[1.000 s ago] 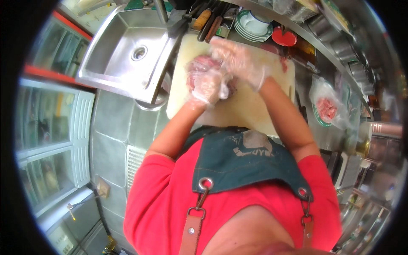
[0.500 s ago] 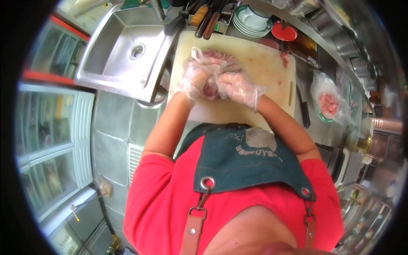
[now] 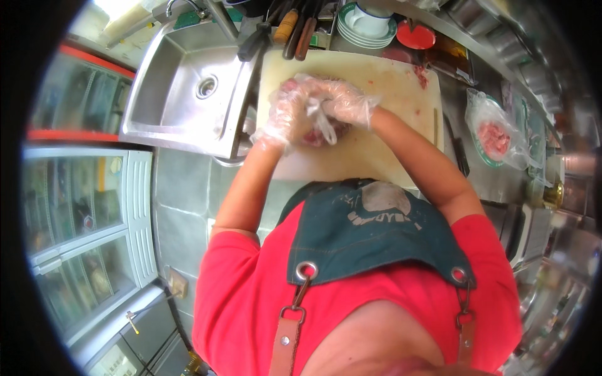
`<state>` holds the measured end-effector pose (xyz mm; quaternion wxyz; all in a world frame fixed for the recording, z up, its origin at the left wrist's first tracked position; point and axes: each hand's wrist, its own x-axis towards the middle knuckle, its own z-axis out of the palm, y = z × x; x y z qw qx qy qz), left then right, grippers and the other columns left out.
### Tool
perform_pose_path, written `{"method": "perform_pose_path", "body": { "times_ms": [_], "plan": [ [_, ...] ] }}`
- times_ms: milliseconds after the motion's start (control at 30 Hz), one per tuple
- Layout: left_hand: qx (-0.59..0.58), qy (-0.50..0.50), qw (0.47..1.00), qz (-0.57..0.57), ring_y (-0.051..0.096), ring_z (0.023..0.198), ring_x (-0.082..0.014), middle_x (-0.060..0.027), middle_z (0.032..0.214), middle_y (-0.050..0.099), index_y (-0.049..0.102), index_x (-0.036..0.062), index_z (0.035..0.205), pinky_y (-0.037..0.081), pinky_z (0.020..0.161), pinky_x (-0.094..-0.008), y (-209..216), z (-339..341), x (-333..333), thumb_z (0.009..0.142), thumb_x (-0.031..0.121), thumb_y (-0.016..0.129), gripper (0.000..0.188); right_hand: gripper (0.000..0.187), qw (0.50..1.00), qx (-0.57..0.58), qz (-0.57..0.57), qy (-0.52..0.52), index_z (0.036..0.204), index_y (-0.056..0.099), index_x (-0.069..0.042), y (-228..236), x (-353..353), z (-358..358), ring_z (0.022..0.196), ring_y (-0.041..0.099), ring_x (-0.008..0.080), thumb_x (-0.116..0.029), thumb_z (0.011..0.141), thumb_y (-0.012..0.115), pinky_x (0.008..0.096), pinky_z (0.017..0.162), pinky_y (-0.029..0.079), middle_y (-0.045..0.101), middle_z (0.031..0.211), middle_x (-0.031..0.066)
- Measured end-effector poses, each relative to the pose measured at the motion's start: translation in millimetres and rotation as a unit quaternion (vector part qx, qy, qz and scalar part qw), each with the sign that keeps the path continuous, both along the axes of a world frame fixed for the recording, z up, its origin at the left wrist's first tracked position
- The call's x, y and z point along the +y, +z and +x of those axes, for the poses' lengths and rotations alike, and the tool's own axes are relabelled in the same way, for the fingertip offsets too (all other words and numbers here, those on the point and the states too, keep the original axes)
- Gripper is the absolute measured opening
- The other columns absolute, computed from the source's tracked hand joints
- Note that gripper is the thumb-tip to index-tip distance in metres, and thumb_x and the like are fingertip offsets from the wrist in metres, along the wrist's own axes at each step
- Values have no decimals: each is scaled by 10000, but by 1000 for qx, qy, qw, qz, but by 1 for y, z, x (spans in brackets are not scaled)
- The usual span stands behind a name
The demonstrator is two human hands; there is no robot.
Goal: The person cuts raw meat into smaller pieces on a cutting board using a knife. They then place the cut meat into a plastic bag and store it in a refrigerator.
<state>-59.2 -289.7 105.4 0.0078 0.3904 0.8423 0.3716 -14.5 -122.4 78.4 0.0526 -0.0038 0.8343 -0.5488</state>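
On the pale cutting board (image 3: pixel 382 150) lies a bundle of raw red meat (image 3: pixel 311 136), apparently in a thin clear plastic bag, partly covered by my hands. A whitish strip of plastic (image 3: pixel 323 123) hangs between them over the meat. Both hands wear loose clear plastic gloves. My left hand (image 3: pixel 288 113) is closed around the left side of the bundle. From the right, my right hand (image 3: pixel 343 100) reaches across its top with fingers curled onto it. The fingertips are largely hidden by the gloves and plastic.
A steel sink (image 3: pixel 182 88) adjoins the board's left. Behind are handled knives (image 3: pixel 295 37), stacked bowls and plates (image 3: pixel 364 28) and a red lid-like disc (image 3: pixel 415 36). At right lie a dark-handled knife (image 3: pixel 461 156) and bagged meat pieces (image 3: pixel 493 139). Scraps (image 3: pixel 421 77) sit on the board.
My right hand has moved up and inward over the bundle. The whitish plastic strip, earlier a loop at the top, now hangs between my hands. The view has shifted slightly.
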Motion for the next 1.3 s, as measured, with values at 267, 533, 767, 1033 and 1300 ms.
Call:
{"method": "perform_pose_path", "body": {
  "times_ms": [267, 533, 767, 1033, 1300],
  "plan": [
    [54, 13, 997, -48, 627, 945, -347, -181, 998, 652, 614, 52, 1024, 501, 827, -403, -36, -21, 6, 898, 124, 513, 176, 339, 996, -15, -72, -57, 1283, 565, -117, -2, -10, -4, 952, 628, 158, -222, 963, 531, 309, 827, 515, 661, 1116, 71],
    [113, 42, 992, -28, 633, 837, -292, -122, 889, 650, 623, 98, 937, 503, 739, -379, -49, -25, 11, 958, 175, 427, 213, 383, 983, -105, -133, -74, 1251, 582, -19, 13, 6, 1, 695, 597, 134, -175, 902, 607, 263, 605, 480, 658, 910, 64],
    [-83, 1, 984, 157, 604, 771, -280, -93, 877, 626, 629, 113, 919, 484, 691, -375, -62, -20, 4, 1000, 274, 383, 305, 301, 973, -158, -170, 16, 1139, 648, -8, 10, 30, -13, 478, 486, 78, -107, 859, 600, 233, 418, 371, 617, 726, 24],
    [161, -29, 986, 11, 604, 749, -222, -84, 901, 658, 645, 83, 929, 480, 705, -313, -68, -35, -5, 977, 386, 486, 346, 198, 974, -176, -121, 81, 960, 667, -7, 15, 34, -22, 462, 494, 117, -134, 819, 608, 267, 422, 370, 615, 728, 50],
    [248, -84, 964, 42, 608, 742, -323, -104, 867, 617, 600, 102, 993, 492, 624, -397, -63, -34, -6, 858, 185, 593, 158, 195, 951, 157, 238, 123, 910, 652, -1, -4, 27, -27, 746, 637, 314, -158, 815, 584, 376, 671, 498, 661, 849, 161]
  ]
}}
